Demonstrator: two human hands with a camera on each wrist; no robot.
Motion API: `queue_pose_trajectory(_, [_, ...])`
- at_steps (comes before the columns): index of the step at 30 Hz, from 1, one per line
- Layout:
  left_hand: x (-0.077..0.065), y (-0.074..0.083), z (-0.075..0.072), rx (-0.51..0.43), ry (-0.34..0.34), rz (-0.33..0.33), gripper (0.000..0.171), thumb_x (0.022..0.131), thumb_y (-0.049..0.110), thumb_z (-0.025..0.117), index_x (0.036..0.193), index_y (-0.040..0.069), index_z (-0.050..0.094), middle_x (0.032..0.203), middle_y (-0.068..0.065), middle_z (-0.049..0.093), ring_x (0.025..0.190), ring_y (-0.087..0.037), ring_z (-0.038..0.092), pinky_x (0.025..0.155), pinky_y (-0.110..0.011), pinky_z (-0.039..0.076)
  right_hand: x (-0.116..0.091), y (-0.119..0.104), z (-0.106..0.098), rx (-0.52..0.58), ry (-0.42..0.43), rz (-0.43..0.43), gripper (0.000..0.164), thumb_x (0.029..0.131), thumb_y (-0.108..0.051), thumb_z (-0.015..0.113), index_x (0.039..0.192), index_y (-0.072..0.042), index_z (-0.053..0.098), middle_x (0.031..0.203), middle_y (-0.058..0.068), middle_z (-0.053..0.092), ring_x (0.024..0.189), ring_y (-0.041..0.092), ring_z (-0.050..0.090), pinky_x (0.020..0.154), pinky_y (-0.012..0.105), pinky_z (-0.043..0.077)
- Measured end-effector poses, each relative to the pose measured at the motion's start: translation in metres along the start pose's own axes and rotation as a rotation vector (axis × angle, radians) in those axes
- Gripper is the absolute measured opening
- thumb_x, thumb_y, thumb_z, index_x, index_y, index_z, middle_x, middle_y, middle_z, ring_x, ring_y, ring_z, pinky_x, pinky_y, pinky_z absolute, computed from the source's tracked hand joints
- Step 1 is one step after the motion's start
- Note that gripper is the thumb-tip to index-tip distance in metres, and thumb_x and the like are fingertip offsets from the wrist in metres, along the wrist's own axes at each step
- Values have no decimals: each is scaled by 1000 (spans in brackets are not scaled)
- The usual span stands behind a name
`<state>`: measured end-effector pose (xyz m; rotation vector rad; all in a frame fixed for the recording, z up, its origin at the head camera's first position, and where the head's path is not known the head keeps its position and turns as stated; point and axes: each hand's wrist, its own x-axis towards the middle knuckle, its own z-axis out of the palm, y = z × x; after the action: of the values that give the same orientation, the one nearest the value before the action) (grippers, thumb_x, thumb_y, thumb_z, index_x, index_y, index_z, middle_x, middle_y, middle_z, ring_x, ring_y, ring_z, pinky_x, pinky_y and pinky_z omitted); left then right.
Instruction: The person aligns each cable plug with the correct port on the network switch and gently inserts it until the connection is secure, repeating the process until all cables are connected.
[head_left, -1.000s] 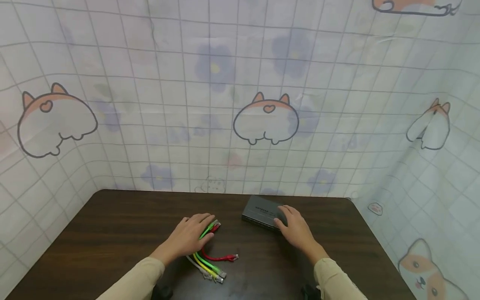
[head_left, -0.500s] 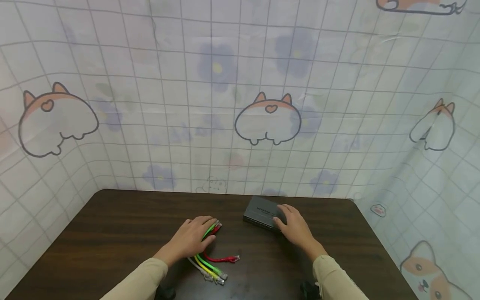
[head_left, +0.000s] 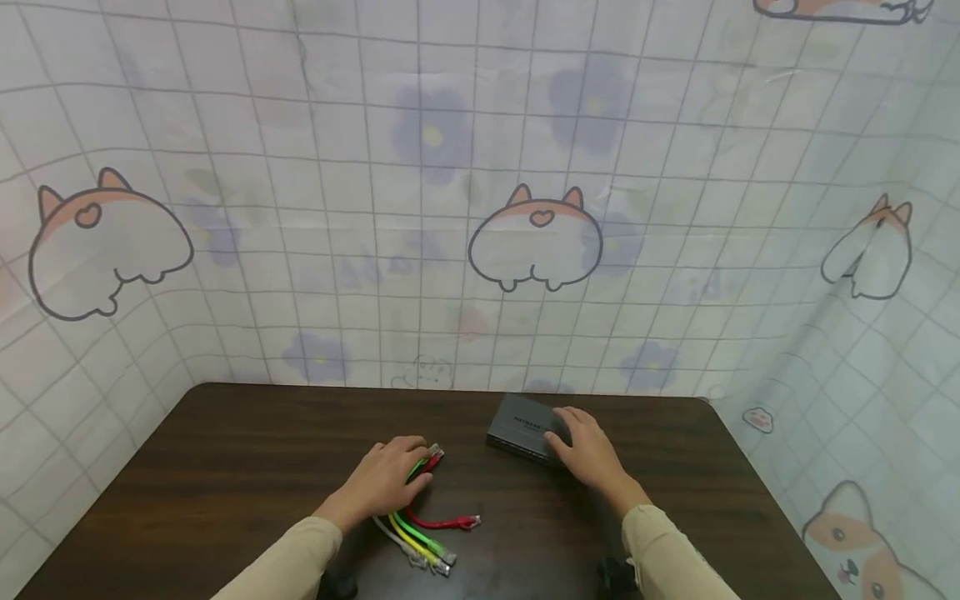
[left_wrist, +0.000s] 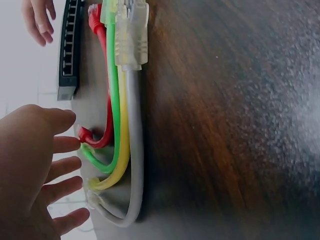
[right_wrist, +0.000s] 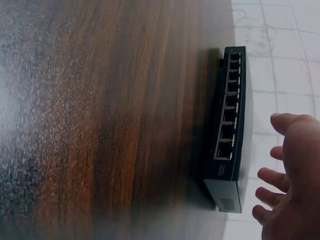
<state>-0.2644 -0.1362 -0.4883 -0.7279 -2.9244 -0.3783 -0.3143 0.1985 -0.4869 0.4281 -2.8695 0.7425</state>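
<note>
Four short network cables lie side by side on the dark wooden table: a red cable (left_wrist: 109, 95), a green cable (left_wrist: 117, 100), a yellow cable (left_wrist: 124, 155) and a grey cable (left_wrist: 135, 150), with clear plugs at their ends. My left hand (head_left: 384, 477) is over their middle in the head view, fingers relaxed and spread, gripping nothing. Part of the bundle is hidden under it there. A dark grey network switch (head_left: 516, 427) sits farther back, its row of ports facing me. Above its right end is my right hand (head_left: 588, 450), fingers loosely spread and holding nothing.
The wooden table (head_left: 247, 467) backs onto a white gridded cloth (head_left: 337, 275) printed with corgis and flowers, which also hangs at both sides. Small black objects (head_left: 617, 575) show near the wrists at the front.
The view shifts slightly with the head. Both hands stay over the same things, and the cables and switch have not visibly moved.
</note>
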Motion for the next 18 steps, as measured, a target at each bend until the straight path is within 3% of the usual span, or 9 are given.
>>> queue_pose_trajectory(8, [9, 0, 4, -36, 9, -59, 34, 93, 32, 64, 118, 9, 66, 134, -14, 56, 125, -32, 52, 97, -57, 43, 1, 7, -3, 2, -43, 11, 65, 91, -42, 64, 142, -5, 46, 147, 22, 41, 137, 42, 38, 107, 59, 33])
queue_pose_trajectory(18, [21, 11, 8, 4, 10, -77, 24, 89, 33, 68, 90, 9, 71, 124, -13, 59, 114, -31, 57, 89, -51, 47, 0, 20, 2, -8, -67, 39, 78, 82, -49, 71, 141, -5, 47, 148, 23, 40, 137, 42, 37, 107, 57, 35])
